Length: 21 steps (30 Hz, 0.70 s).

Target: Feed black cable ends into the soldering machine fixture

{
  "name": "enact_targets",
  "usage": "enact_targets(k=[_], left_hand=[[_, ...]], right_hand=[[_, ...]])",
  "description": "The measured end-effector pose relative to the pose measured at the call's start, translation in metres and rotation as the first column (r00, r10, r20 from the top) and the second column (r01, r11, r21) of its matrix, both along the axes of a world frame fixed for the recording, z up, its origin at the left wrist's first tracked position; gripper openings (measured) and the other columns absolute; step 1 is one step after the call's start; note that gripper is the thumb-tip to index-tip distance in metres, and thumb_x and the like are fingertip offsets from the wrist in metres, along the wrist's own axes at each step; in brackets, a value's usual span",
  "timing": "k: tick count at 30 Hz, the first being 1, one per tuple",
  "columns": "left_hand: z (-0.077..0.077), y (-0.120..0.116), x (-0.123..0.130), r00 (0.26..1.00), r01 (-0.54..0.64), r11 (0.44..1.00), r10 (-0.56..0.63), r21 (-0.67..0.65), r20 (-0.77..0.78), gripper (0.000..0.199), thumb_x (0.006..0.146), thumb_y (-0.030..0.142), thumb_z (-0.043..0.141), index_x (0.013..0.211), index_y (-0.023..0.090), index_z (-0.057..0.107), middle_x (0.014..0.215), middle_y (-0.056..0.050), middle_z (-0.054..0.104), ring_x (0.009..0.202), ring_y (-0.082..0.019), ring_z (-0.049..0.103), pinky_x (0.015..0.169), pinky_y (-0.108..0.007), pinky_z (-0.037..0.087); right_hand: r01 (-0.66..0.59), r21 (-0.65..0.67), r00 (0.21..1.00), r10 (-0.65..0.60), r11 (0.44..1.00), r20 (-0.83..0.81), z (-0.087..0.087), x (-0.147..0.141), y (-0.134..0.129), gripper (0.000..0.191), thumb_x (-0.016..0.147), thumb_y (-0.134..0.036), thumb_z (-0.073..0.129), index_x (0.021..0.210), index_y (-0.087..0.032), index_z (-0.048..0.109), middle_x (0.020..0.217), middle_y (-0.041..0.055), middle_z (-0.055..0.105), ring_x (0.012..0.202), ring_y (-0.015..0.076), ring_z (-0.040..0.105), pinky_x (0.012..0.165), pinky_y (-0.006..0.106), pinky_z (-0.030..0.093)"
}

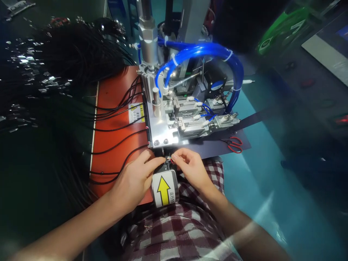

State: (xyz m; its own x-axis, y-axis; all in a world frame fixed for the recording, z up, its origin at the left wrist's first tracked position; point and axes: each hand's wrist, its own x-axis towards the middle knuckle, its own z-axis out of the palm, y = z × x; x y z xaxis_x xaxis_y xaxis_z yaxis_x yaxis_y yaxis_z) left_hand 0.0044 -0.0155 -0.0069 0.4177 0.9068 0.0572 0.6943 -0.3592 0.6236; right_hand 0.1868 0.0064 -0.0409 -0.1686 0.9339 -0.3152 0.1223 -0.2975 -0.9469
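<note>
Note small connector (168, 158) just beyond arrow label (164, 188), pinched between thumb and forefinger of right hand (191, 166), met by a fingertip of left hand (136, 175) with grip there impossible to tell; rate as light, stiff, probably fragile; recommend gentle hold by edges.

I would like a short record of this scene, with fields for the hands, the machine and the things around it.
Left hand: the left hand has thumb and finger at a small part; grip unclear
Right hand: the right hand pinches the small part, too tiny to identify
Machine: metal machine with blue tubes arching above
Left side: black cables across an orange surface
Right side: red-handled scissors
Nearest marking: yellow arrow, pointing toward the machine
</note>
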Motion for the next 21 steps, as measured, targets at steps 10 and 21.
enact_targets(k=[10,21], left_hand=[[-0.0027,-0.0001,0.0009,0.996,0.011,1.000,-0.009,0.028,-0.094,0.034,0.088,0.010,0.039,0.112,0.020,0.061,0.097,-0.008,0.056,0.086,-0.019,0.059,0.071,-0.030,0.052],[-0.0016,-0.0005,0.0015,0.993,0.012,0.998,-0.005,0.061,-0.121,0.034,0.087,0.009,0.040,0.110,0.018,0.062,0.091,-0.008,0.055,0.078,-0.019,0.059,0.064,-0.030,0.052]], right_hand=[[-0.014,-0.028,1.000,0.014,1.000,-0.006,0.0012,0.0016,0.0009,0.020,0.078,-0.033,0.059,0.068,-0.016,0.055,0.059,-0.0019,0.052,0.052,0.0105,0.044,0.048,0.023,0.036],[-0.022,-0.041,1.000,0.022,0.999,-0.006,0.0030,0.0023,0.0012,0.021,0.078,-0.034,0.060,0.068,-0.016,0.055,0.058,-0.0030,0.050,0.052,0.0107,0.043,0.049,0.024,0.035]])
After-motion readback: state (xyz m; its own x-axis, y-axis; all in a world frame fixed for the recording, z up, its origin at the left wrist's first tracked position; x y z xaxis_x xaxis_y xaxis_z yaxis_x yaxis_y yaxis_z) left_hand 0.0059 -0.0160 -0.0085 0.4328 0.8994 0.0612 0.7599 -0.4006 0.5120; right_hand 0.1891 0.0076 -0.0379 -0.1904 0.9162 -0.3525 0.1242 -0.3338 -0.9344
